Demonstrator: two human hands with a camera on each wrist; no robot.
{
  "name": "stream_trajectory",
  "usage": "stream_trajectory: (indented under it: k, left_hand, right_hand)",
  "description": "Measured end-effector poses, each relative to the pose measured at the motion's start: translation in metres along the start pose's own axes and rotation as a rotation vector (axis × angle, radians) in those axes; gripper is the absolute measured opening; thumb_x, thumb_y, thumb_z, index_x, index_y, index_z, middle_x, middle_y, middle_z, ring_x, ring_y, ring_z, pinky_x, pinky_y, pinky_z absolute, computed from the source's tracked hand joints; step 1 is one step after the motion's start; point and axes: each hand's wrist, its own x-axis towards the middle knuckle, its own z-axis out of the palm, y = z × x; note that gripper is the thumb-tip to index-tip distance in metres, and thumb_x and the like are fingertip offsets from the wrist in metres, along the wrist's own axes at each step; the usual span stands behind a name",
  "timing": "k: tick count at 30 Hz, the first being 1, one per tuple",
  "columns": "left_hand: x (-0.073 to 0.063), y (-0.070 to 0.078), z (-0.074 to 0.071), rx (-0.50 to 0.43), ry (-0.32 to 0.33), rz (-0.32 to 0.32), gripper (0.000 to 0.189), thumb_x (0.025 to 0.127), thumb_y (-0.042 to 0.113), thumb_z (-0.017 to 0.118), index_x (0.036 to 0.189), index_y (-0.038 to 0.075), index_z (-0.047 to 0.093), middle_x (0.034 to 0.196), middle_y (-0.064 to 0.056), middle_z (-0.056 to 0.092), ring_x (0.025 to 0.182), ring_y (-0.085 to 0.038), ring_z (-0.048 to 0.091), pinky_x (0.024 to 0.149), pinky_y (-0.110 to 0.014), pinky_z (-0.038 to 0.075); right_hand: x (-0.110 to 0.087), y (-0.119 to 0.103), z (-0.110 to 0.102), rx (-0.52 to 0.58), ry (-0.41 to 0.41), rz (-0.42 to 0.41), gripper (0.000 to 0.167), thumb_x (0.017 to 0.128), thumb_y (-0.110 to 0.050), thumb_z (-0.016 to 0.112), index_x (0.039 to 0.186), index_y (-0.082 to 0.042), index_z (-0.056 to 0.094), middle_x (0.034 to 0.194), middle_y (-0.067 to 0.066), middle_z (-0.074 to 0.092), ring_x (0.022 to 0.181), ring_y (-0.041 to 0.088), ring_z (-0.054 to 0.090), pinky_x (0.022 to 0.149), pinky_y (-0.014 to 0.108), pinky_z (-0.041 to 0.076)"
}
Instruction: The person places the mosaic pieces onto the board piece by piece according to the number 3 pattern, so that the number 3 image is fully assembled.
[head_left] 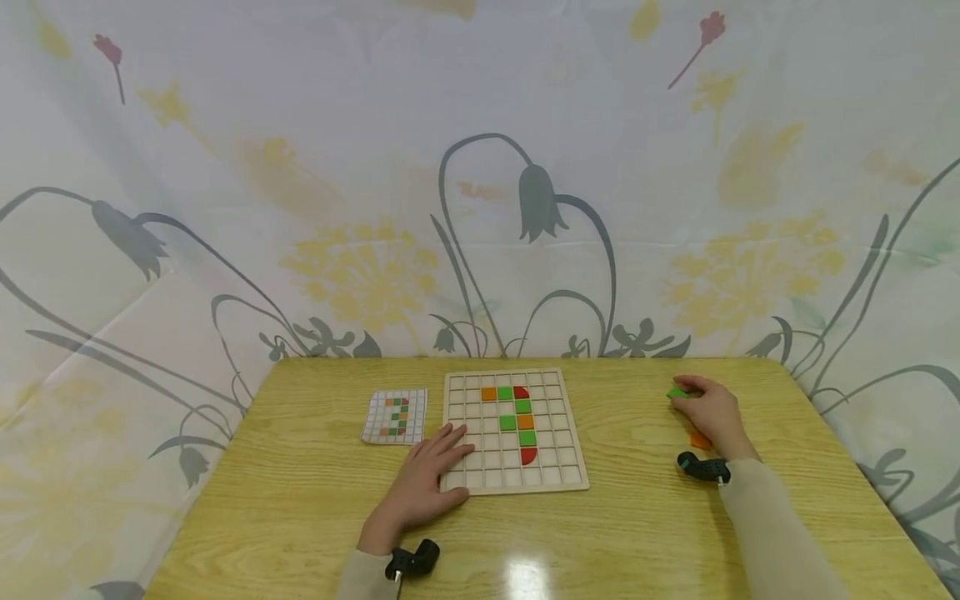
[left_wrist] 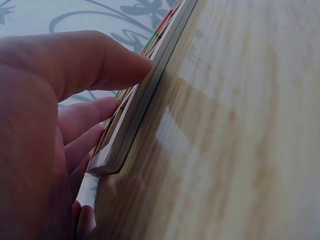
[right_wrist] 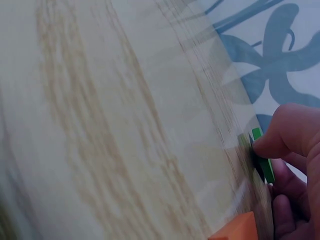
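A wooden grid board [head_left: 555,476] lies on the table, with green, orange and red tiles set in several of its squares. My left hand [head_left: 423,483] rests on the board's near left corner, fingers spread and thumb against the front edge [left_wrist: 132,117]. To the right of the board, my right hand [head_left: 708,410] pinches a green square tile [right_wrist: 263,155] between thumb and fingers, close over the table. Just below that hand lies an orange tile [head_left: 701,440], partly hidden by it in the head view.
A paper pattern card [head_left: 375,417] with a coloured grid lies left of the board. The wood-grain table [head_left: 300,500] ends at the back against a flower-printed cloth [head_left: 375,167]. Both wrists wear black bands.
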Motion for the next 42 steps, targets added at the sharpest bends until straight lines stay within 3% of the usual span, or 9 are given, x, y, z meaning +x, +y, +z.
stream_trajectory:
  k: [4,11,17,24,33,42]
  left_hand:
    - [0.001,0.001,-0.001,0.013,0.005,0.009,0.061,0.085,0.034,0.065,0.143,0.016,0.057,0.160,-0.002,0.034,0.149,-0.027,0.021,0.114,-0.060,0.019]
    - [0.002,0.002,-0.002,0.019,0.002,0.005,0.062,0.084,0.035,0.065,0.143,0.017,0.057,0.160,-0.002,0.034,0.149,-0.026,0.021,0.114,-0.060,0.019]
    - [0.002,-0.001,0.001,0.016,-0.006,0.010,0.061,0.086,0.037,0.064,0.143,0.018,0.057,0.160,-0.002,0.034,0.150,-0.025,0.021,0.114,-0.061,0.020]
    - [0.001,-0.002,0.002,0.018,-0.010,0.013,0.061,0.086,0.038,0.064,0.143,0.018,0.056,0.160,-0.002,0.034,0.149,-0.025,0.022,0.113,-0.062,0.020]
    - [-0.001,-0.001,0.001,0.015,-0.013,0.007,0.061,0.085,0.036,0.064,0.143,0.017,0.057,0.160,-0.002,0.034,0.150,-0.025,0.021,0.113,-0.061,0.020]
    - [0.000,-0.003,0.001,0.024,-0.007,0.011,0.062,0.085,0.037,0.064,0.144,0.018,0.056,0.160,-0.002,0.034,0.150,-0.024,0.020,0.114,-0.061,0.020]
  right_hand:
    - [0.000,-0.002,-0.003,-0.006,-0.022,-0.008,0.048,0.094,-0.017,0.063,0.135,0.008,0.056,0.123,0.026,0.061,0.098,0.032,0.058,0.075,0.030,0.047]
    - [-0.002,-0.003,-0.008,0.035,-0.045,-0.010,0.049,0.096,-0.021,0.062,0.136,0.007,0.055,0.126,0.027,0.058,0.100,0.030,0.057,0.073,0.022,0.048]
    - [-0.003,-0.002,-0.009,0.029,-0.055,-0.040,0.047,0.095,-0.015,0.062,0.135,0.007,0.056,0.122,0.025,0.059,0.099,0.028,0.056,0.072,0.021,0.047]
    - [-0.005,-0.007,-0.007,0.062,-0.073,-0.078,0.048,0.095,-0.012,0.063,0.138,0.007,0.053,0.126,0.029,0.057,0.111,0.039,0.055,0.073,0.015,0.045]
    - [-0.007,-0.020,-0.001,0.024,-0.043,-0.164,0.045,0.091,-0.005,0.066,0.134,0.007,0.056,0.119,0.028,0.062,0.106,0.043,0.060,0.076,0.021,0.049]
    - [-0.010,-0.036,0.008,0.028,-0.058,-0.230,0.041,0.089,0.001,0.067,0.129,0.007,0.060,0.117,0.025,0.064,0.103,0.037,0.061,0.080,0.024,0.050]
